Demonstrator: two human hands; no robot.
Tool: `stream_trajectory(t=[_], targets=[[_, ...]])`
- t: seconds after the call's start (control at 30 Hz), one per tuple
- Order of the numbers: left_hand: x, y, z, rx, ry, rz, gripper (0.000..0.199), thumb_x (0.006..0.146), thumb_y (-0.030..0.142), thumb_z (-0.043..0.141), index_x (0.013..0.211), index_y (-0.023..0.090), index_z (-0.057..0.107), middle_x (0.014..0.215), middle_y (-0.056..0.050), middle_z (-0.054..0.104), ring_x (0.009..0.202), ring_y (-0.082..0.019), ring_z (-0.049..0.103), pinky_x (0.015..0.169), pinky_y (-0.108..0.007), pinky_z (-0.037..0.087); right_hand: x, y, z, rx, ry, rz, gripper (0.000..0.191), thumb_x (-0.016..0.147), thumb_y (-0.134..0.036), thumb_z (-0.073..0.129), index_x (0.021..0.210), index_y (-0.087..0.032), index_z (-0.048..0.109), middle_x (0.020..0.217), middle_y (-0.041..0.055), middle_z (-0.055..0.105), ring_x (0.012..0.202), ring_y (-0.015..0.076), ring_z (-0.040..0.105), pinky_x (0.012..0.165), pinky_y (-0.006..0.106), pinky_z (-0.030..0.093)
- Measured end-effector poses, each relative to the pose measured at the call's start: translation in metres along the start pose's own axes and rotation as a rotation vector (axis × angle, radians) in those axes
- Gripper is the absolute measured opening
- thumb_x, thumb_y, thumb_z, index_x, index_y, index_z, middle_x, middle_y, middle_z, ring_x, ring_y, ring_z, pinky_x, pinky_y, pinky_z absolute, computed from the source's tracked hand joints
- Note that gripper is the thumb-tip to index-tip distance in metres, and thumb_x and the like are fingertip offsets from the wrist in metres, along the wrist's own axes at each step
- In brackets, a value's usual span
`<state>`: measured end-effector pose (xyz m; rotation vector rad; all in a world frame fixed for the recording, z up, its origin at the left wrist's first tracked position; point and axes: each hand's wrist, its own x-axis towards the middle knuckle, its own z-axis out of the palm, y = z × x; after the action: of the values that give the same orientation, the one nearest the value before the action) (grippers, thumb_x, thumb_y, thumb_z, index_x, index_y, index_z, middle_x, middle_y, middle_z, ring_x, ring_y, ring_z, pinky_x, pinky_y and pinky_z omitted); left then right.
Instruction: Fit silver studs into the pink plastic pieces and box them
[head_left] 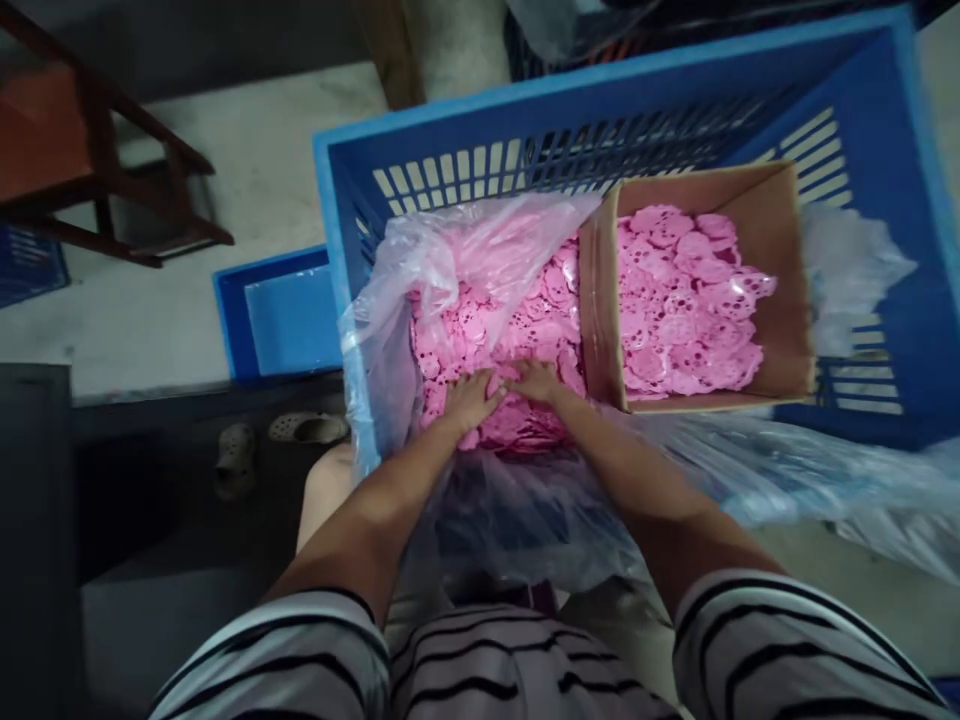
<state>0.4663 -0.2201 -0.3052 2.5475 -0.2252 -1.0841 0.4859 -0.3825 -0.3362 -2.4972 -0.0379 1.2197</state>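
Both hands rest on a heap of flat pink pieces with holes (525, 330), inside a clear plastic bag (382, 340). My left hand (471, 400) lies on the near left of the heap, fingers spread. Close beside it, my right hand (536, 382) touches the pieces with its fingers stretched out. Neither hand visibly holds a piece. Right of the bag, a cardboard box (776, 260) contains more of the same pink pieces (679, 310). Bag and box both sit in a large blue plastic crate (600, 90) with slotted walls.
Loose clear plastic (750, 460) drapes over the crate's near edge, and more plastic (855, 260) lies right of the box. A blue tray (289, 320) is on the floor to the left. Clogs (307, 428) lie below it, and a wooden chair (105, 150) stands far left.
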Motion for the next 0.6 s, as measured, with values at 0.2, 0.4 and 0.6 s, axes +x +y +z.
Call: stream_trajectory(t=[0.2,0.4,0.6], targets=[[-0.046,0.007,0.026,-0.007,0.022,0.069,0.057,0.091,0.050,0.044,0.143,0.028,0.043,0.148,-0.004,0.048,0.137,-0.026,0.041,0.114,-0.045,0.032,-0.054,0.003,0.023,0.002,-0.034,-0.008,0.073,0.089,-0.062,0.045,0.149,-0.020,0.039,0.151,0.0151,0.041,0.142,0.0292,0.033,0.114,0.043,0.027],[-0.021,-0.003,0.019,-0.030,0.107,-0.019,0.057,0.092,0.050,0.041,0.143,0.026,0.044,0.155,-0.005,0.036,0.142,-0.023,0.033,0.117,-0.039,0.028,-0.028,0.017,-0.014,0.067,0.008,-0.036,0.060,0.085,-0.061,0.056,0.133,-0.025,0.059,0.132,0.0102,0.062,0.121,0.0276,0.059,0.101,0.036,0.045],[0.064,-0.013,-0.015,-0.015,0.157,-0.107,0.055,0.096,0.042,0.029,0.146,0.020,0.040,0.158,-0.008,0.029,0.146,-0.026,0.023,0.121,-0.039,0.018,0.049,0.044,-0.067,0.093,0.262,0.075,0.053,0.093,-0.044,0.046,0.133,-0.011,0.054,0.126,0.0163,0.063,0.118,0.0309,0.058,0.100,0.044,0.046]])
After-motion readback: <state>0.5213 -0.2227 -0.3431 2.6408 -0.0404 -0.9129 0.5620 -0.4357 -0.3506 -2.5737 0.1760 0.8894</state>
